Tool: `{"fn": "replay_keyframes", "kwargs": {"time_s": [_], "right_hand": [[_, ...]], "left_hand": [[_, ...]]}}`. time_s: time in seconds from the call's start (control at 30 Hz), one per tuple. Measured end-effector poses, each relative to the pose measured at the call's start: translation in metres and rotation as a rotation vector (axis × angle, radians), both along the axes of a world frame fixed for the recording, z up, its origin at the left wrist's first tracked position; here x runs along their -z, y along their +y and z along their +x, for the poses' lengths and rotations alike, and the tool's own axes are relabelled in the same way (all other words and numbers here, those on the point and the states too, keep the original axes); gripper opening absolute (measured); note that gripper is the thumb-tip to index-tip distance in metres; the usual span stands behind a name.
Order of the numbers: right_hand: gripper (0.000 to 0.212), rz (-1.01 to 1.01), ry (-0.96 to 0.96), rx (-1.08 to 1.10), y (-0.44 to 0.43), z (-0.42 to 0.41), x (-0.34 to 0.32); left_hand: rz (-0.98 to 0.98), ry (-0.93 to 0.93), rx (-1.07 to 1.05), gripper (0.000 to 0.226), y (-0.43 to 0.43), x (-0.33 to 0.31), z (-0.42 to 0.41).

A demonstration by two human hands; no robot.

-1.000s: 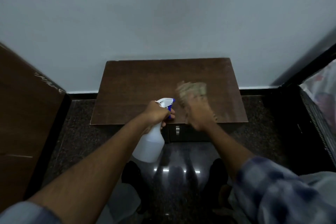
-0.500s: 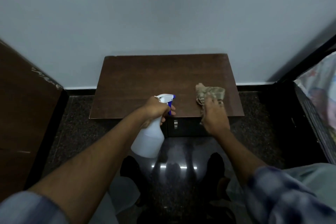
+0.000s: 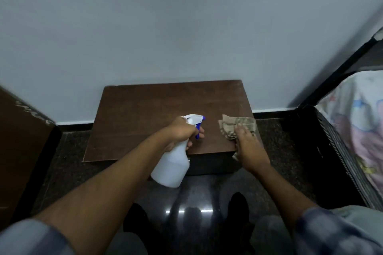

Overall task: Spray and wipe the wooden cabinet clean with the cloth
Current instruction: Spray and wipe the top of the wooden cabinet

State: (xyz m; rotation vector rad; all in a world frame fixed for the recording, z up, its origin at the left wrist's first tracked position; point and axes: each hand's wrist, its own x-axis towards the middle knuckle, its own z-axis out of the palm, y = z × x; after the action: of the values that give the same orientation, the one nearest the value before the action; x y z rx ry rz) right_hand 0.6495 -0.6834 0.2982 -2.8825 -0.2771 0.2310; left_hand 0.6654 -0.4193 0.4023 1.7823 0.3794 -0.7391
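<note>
A low dark wooden cabinet (image 3: 149, 114) stands against the pale wall. My left hand (image 3: 182, 130) grips a white spray bottle (image 3: 172, 167) with a blue trigger, held over the cabinet's front edge with the nozzle pointing right. My right hand (image 3: 247, 145) presses a crumpled tan patterned cloth (image 3: 236, 125) onto the cabinet top at its front right corner. The hand covers the cloth's near part, and a bit of cloth hangs below the edge.
A dark wooden panel (image 3: 18, 143) rises on the left. On the right a black-framed bed (image 3: 323, 151) with a patterned sheet (image 3: 360, 114) stands close to the cabinet. Glossy dark floor (image 3: 196, 198) lies in front, with my dark shoes on it.
My right hand has swept the cloth from the middle of the cabinet top to its front right corner. The left hand with the bottle has stayed in place.
</note>
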Motion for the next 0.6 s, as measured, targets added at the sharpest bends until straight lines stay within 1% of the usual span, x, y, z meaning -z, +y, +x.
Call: {"fn": "replay_keyframes", "kwargs": {"time_s": [0.07, 0.1, 0.17, 0.23, 0.33, 0.4, 0.47, 0.53, 0.6], "right_hand": [[0.069, -0.018, -0.039, 0.087, 0.0, 0.014, -0.002], [0.067, -0.013, -0.055, 0.097, 0.005, 0.014, 0.0], [0.073, 0.0, -0.049, 0.102, 0.006, 0.006, 0.001], [0.075, 0.058, -0.054, 0.136, 0.001, 0.001, 0.002], [0.062, 0.091, -0.096, 0.186, 0.004, 0.0, 0.013], [0.058, 0.115, -0.115, 0.208, 0.007, 0.004, 0.018], [0.061, 0.112, -0.116, 0.223, 0.004, 0.026, 0.018], [0.063, 0.099, -0.135, 0.29, 0.003, 0.072, 0.012], [0.061, 0.116, -0.105, 0.365, 0.013, 0.111, 0.001]], "left_hand": [[0.007, -0.018, 0.01, 0.026, -0.013, -0.005, 0.026], [0.012, -0.027, 0.01, 0.027, -0.02, -0.008, 0.04], [0.029, -0.047, 0.021, 0.028, -0.036, -0.013, 0.069], [0.053, -0.068, 0.036, 0.029, -0.052, -0.017, 0.098], [0.103, -0.086, 0.063, 0.033, -0.072, -0.02, 0.134], [0.143, -0.104, 0.073, 0.034, -0.081, -0.017, 0.148], [0.148, -0.107, 0.064, 0.032, -0.085, -0.011, 0.155], [0.153, -0.099, 0.055, 0.027, -0.083, -0.003, 0.157], [0.166, -0.084, 0.05, 0.025, -0.078, 0.002, 0.159]]}}
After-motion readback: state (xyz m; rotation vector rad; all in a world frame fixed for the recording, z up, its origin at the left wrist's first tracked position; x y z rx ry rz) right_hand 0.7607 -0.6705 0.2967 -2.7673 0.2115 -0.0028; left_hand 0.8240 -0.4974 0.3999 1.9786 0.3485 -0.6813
